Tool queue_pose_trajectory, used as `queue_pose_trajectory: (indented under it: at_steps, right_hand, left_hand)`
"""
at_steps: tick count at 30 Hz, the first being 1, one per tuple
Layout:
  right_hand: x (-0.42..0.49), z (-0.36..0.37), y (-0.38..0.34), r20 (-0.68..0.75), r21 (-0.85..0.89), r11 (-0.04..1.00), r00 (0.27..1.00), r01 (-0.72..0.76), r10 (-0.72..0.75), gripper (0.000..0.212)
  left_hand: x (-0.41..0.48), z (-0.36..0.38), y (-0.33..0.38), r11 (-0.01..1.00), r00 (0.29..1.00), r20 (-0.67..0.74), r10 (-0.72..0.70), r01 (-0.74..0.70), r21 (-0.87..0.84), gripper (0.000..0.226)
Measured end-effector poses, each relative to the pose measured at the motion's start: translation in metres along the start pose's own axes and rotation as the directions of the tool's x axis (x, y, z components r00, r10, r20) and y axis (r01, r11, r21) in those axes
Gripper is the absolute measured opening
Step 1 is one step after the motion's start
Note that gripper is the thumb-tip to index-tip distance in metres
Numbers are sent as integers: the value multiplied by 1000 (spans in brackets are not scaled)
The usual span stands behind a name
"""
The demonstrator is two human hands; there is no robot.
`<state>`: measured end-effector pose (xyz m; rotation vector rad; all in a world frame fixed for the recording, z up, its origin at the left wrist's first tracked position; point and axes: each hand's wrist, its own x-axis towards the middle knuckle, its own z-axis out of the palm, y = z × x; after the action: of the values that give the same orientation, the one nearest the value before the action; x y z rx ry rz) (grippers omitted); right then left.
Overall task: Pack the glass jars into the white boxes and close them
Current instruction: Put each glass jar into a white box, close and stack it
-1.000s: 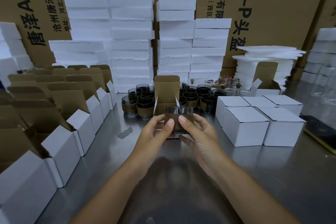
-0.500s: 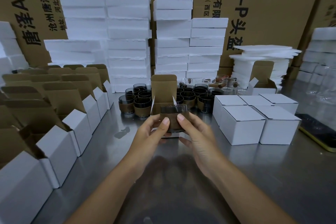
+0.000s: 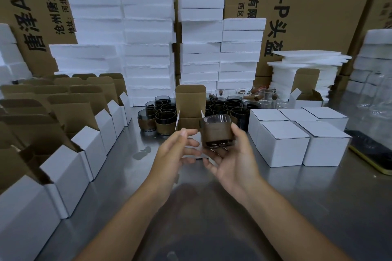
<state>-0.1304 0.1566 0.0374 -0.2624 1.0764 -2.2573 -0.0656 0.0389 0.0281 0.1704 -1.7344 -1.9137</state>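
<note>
Grip of the right hand wraps the jar upright, apparently ready for the open box at ten o'clock; left hand spread, empty

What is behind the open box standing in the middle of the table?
Dark glass jars cluster behind the open box on both sides, with white foam stacks further back. Its raised flap hides whatever stands directly behind it.

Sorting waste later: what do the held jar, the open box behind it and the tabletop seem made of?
Jar: smoky see-through glass, glossy; matte brown band around it, perhaps cork or paper. Open box: cardboard, white outside, raw brown inside. Tabletop: probably stainless steel, brushed, showing dull reflections.
</note>
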Motion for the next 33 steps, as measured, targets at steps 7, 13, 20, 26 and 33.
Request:
queue_pose_trajectory:
  at_steps: [7,13,20,26,33]
  right_hand:
    - [0,-2,-2,51,68,997,998,-44,41,63]
    - [1,1,2,25,-66,991,993,119,-118,55]
    - [3,-5,12,30,-587,695,869,415,-494,67]
    - [5,-6,22,157,-721,417,716,554,-680,61]
    - [1,-6,30,260,-805,158,579,572,-773,66]
  left_hand:
    - [2,-1,-2,1000,1000,-12,7,-6,19,34]
    - [0,0,0,999,1000,21,22,-22,29,30]
    - [-2,3,0,999,999,47,27,-30,43,29]
    - [-6,4,-2,999,994,106,-27,24,30,55]
    - [-9,5,-1,998,986,167,3,7,-56,43]
